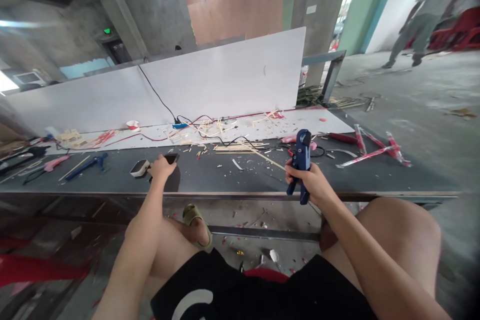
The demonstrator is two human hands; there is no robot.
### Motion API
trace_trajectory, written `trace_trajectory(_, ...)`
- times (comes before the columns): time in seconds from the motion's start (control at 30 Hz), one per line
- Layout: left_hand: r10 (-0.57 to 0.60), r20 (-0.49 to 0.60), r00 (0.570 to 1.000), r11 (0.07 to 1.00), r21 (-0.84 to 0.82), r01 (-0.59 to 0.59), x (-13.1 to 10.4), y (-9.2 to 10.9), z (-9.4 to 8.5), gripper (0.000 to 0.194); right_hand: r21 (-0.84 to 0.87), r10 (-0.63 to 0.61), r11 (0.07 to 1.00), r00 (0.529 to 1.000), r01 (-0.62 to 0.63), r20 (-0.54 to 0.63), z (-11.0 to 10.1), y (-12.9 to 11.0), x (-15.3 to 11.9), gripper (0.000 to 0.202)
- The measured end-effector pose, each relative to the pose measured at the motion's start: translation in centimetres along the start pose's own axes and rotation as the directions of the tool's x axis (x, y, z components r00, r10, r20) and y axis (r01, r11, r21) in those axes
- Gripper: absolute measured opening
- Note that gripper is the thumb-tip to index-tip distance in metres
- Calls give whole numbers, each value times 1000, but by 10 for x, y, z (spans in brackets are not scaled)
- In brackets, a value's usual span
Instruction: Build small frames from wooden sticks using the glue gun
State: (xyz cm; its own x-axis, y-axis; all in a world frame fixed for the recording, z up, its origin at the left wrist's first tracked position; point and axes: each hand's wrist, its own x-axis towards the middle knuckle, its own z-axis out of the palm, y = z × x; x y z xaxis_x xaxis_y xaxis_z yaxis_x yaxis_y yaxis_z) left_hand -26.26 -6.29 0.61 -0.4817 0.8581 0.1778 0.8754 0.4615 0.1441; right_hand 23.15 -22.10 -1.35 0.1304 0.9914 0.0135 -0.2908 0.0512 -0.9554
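Note:
My left hand [162, 167] is over the table, its fingers closed around a dark, flat thing that looks like a phone [171, 158]; part of it is hidden under the hand. Just left of the fingers lies a small white device with a dark face [140, 168]. My right hand [309, 180] grips a dark blue hand cutter [303, 152], held upright above the table's front edge. A thin wooden stick [270, 161] runs up to the right fingers; whether they pinch it I cannot tell.
Thin sticks [240, 148] and scraps litter the dark table [202, 180]. At left lie a blue tool [88, 166] and pink-handled pliers [56, 162]. Red-and-clear wrapped sticks [375, 152] lie at right. A white panel [225, 77] stands behind; a person [422, 17] stands far right.

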Motion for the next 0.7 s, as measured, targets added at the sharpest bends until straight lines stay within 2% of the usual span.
trace_trajectory(0.1, 9, -18, 1000, 1000, 14, -9, 1, -3, 16, 69, -12, 0, 1000, 1000, 0, -11, 4, -4, -3, 45)
trace_trajectory(0.17, 12, -25, 1000, 1000, 14, -12, 2, -5, 20, 75, -23, 18, 1000, 1000, -19, -19, 4, -4, -4, 46)
trace_trajectory(0.4, 27, -39, 999, 996, -86, -30, 4, -25, 18, 105, -58, 24, 998, 1000, -25, -18, -9, -3, -4, 47)
trace_trajectory(0.53, -33, -40, 999, 998, -57, 31, -2, -24, 19, 100, -76, 28, 997, 999, -30, -33, -11, -2, -3, 46)
trace_trajectory(0.7, -42, -56, 998, 995, -88, 37, -4, -23, 20, 98, -112, 41, 993, 999, -42, -13, -11, 1, -2, 46)
